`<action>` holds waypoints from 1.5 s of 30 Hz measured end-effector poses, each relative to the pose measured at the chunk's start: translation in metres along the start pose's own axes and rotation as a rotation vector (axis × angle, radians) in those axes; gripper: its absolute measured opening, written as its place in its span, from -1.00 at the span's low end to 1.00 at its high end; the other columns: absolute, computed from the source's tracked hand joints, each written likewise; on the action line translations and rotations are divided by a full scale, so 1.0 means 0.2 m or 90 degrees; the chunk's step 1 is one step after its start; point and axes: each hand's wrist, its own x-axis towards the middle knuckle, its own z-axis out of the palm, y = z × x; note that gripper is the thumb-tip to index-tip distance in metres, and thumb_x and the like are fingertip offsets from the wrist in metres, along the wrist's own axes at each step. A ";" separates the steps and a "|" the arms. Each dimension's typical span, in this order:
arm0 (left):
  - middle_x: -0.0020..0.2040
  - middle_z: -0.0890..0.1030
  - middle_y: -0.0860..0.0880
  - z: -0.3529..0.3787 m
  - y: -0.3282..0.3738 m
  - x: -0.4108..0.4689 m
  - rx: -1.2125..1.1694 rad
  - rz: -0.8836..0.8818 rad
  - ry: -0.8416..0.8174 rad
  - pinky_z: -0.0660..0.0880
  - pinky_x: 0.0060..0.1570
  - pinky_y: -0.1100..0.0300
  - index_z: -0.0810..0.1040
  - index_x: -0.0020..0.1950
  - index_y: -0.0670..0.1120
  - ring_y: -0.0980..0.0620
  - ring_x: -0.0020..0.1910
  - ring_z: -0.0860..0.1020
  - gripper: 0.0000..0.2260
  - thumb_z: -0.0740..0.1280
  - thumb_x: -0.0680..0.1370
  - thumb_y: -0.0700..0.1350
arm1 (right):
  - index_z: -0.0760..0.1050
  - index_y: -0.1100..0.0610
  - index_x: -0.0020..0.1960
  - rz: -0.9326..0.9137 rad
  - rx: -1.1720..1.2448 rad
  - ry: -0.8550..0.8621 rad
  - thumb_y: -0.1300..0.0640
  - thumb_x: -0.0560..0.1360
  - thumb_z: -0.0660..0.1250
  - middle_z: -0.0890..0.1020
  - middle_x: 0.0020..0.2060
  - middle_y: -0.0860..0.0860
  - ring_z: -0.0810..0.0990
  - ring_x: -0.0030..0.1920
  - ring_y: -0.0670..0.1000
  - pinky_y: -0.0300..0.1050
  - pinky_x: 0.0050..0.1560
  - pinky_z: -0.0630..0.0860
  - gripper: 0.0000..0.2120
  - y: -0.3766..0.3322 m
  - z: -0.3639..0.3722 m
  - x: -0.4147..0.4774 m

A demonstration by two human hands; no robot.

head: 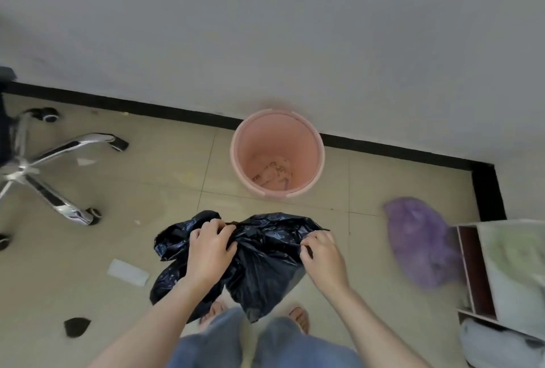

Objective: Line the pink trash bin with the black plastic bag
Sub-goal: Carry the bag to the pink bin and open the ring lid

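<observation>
Office chair: cut off at left edge. Purple bag: blurred. Shelf: cropped right, contents indistinct. Feet: partly hidden.

A plain pale grey wall is met by a black skirting board along a floor of beige glossy tiles. The chrome star base of a wheeled office chair is seen at the left. A dark-framed shelf unit is placed at the right edge.

A chrome chair base is standing at left, a purple bag is lying by a shelf, and paper scraps are littering the floor.
</observation>
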 end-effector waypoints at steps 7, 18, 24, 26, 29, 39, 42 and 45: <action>-0.19 0.62 -0.10 0.68 -0.19 0.25 -0.002 0.001 -0.038 0.53 -0.20 -0.05 0.65 -0.07 -0.13 -0.14 -0.21 0.62 -0.67 0.59 0.21 -0.18 | 0.59 0.17 -0.38 -0.053 -0.047 -0.007 0.37 0.17 0.53 0.64 -0.36 0.02 0.61 -0.22 0.08 -0.25 -0.34 0.51 -0.83 0.33 0.63 0.30; 0.35 0.41 -0.05 1.17 -0.32 0.55 0.024 -0.026 -0.336 0.27 0.28 0.02 0.30 0.39 0.04 -0.08 0.34 0.31 -0.49 0.24 0.49 0.17 | 0.60 0.12 -0.40 -0.111 -0.125 0.079 0.24 0.13 0.33 0.63 -0.44 0.01 0.62 -0.36 0.10 -0.24 -0.33 0.49 -0.90 0.67 1.08 0.61; 0.51 0.15 -0.12 0.84 -0.19 0.47 -0.037 -0.011 -0.032 0.15 0.39 0.01 0.13 0.48 -0.07 -0.09 0.47 0.12 -0.51 0.12 0.59 0.03 | 0.59 0.20 -0.23 -0.220 -0.058 0.322 0.21 0.33 0.22 0.65 -0.27 0.12 0.50 -0.13 0.09 -0.09 -0.18 0.49 -0.83 0.50 0.74 0.58; 0.51 0.12 -0.19 0.73 -0.15 0.50 -0.063 0.008 0.078 0.15 0.40 -0.05 0.10 0.49 -0.12 -0.15 0.48 0.10 -0.49 0.16 0.58 -0.05 | 0.54 0.16 -0.13 -0.277 -0.068 0.389 0.18 0.36 0.22 0.64 -0.23 0.13 0.44 -0.11 0.07 -0.08 -0.16 0.43 -0.84 0.42 0.64 0.62; 0.52 0.04 -0.21 0.66 -0.10 0.55 -0.047 0.034 0.123 0.09 0.43 -0.04 0.01 0.50 -0.16 -0.15 0.50 0.04 -0.44 0.16 0.57 -0.08 | 0.57 0.14 -0.06 -0.309 -0.123 0.339 0.14 0.35 0.35 0.65 -0.20 0.10 0.58 -0.15 0.14 -0.04 -0.21 0.53 -0.82 0.33 0.60 0.69; 0.54 -0.11 -0.15 0.66 -0.12 0.56 0.080 0.088 -0.029 0.02 0.45 0.02 -0.13 0.51 -0.18 -0.07 0.52 -0.07 -0.41 0.10 0.59 -0.05 | 0.33 -0.03 0.33 -0.197 -0.177 0.075 0.19 0.47 0.21 0.45 0.31 -0.06 0.35 0.26 0.05 -0.04 0.24 0.17 -0.56 0.24 0.70 0.77; 0.54 -0.14 -0.16 0.66 -0.13 0.56 0.076 0.090 -0.045 -0.02 0.47 0.02 -0.16 0.50 -0.19 -0.07 0.52 -0.11 -0.39 0.10 0.59 -0.04 | 0.39 -0.08 0.30 -0.155 -0.149 0.089 0.22 0.48 0.18 0.49 0.27 -0.07 0.36 0.23 0.06 -0.07 0.22 0.16 -0.57 0.21 0.70 0.77; 0.53 -0.18 -0.19 0.66 -0.13 0.56 0.067 0.088 -0.070 -0.07 0.47 0.05 -0.20 0.49 -0.22 -0.09 0.52 -0.15 -0.36 0.11 0.59 -0.05 | 0.43 -0.07 0.26 -0.131 -0.107 0.083 0.23 0.48 0.20 0.53 0.22 -0.06 0.36 0.21 0.07 -0.07 0.25 0.14 -0.61 0.20 0.71 0.77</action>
